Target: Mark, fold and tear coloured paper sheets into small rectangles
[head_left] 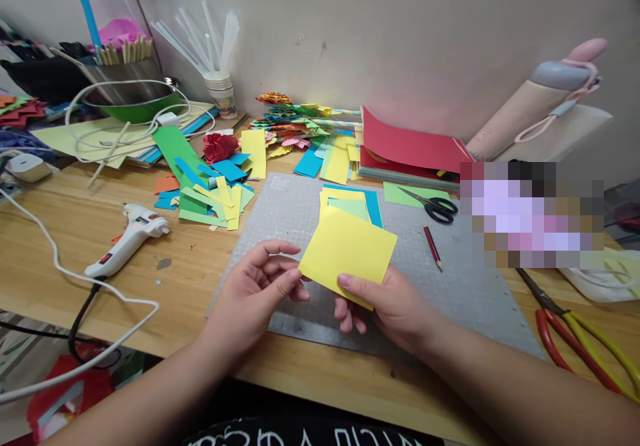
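A square sheet of yellow paper (350, 249) is held up over the grey cutting mat (280, 219). My right hand (387, 303) grips its lower right edge, thumb on top and fingers underneath. At the sheet's left corner, my left hand (263, 289) has its thumb tip against the paper, with curled fingers behind and the index finger raised apart. Behind the sheet, a small stack of yellow, pale green and blue paper (376, 205) lies on the mat, partly hidden. Black-handled scissors (435, 206) rest on a light green strip (395, 193), near a red pencil (433, 249).
A white glue gun (127, 239) with its cable lies left, by a heap of paper strips (215, 199). Paper flowers (295, 119), a cup of white sticks (220, 93) and a red folder (410, 139) line the wall. Red-and-yellow-handled scissors (565, 326) lie right.
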A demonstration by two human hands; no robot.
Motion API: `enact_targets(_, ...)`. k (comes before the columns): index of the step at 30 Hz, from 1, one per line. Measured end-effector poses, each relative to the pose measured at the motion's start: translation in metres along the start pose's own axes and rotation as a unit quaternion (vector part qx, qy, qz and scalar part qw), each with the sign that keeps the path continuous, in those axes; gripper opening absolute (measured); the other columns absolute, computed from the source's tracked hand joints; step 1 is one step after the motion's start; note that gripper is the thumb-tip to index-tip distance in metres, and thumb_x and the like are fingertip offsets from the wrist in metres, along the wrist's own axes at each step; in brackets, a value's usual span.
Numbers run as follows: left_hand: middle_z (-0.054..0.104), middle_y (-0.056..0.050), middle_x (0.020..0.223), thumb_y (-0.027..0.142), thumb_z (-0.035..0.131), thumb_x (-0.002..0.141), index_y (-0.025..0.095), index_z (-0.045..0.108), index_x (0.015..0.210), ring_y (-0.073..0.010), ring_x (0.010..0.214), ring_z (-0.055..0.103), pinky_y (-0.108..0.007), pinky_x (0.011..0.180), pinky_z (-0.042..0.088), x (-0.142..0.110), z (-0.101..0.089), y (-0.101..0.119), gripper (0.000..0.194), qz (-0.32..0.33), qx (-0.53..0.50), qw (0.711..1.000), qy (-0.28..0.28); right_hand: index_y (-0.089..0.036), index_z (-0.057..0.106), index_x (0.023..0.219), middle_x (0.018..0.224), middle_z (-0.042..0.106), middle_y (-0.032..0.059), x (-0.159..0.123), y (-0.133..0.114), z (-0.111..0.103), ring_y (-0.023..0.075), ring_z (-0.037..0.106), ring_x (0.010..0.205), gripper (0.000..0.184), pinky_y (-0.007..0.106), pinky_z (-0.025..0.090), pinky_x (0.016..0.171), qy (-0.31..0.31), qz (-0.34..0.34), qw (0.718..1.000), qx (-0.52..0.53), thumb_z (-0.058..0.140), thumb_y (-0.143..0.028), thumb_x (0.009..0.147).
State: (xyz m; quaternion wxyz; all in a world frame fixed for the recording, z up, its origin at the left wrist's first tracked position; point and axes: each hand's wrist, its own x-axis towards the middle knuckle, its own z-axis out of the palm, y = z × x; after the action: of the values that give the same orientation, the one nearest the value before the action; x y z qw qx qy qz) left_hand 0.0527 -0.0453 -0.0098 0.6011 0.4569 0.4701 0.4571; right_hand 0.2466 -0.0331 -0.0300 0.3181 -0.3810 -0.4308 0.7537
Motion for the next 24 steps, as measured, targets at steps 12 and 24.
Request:
enact_targets(12, 0.065, 0.001, 0.064, 0.039, 0.07, 0.076, 0.019, 0.07, 0.082, -0.0119, 0.064, 0.058, -0.025, 0.066, 0.045, -0.001, -0.002, -0.008, 0.02, -0.05, -0.001, 0.999, -0.006, -0.015, 0.066, 0.081, 0.068, 0.068, 0.0049, -0.007, 0.004, 0.009, 0.0148, 0.064, 0.056, 0.03, 0.024, 0.047, 0.047, 0.042, -0.032, 0.998, -0.037, 0.066, -0.045, 0.08)
enact_targets(24, 0.058, 0.004, 0.059, 0.033, 0.062, 0.078, 0.016, 0.064, 0.073, -0.0082, 0.054, 0.049, -0.021, 0.052, 0.036, 0.041, -0.019, 0.038, 0.017, -0.092, 0.322, 0.919, -0.209, -0.022, 0.057, 0.101, 0.091, 0.066, 0.0023, 0.007, -0.022, -0.01, 0.0142, 0.059, 0.079, 0.027, 0.026, 0.046, 0.069, 0.076, -0.067, 0.992, -0.074, 0.064, -0.037, 0.08)
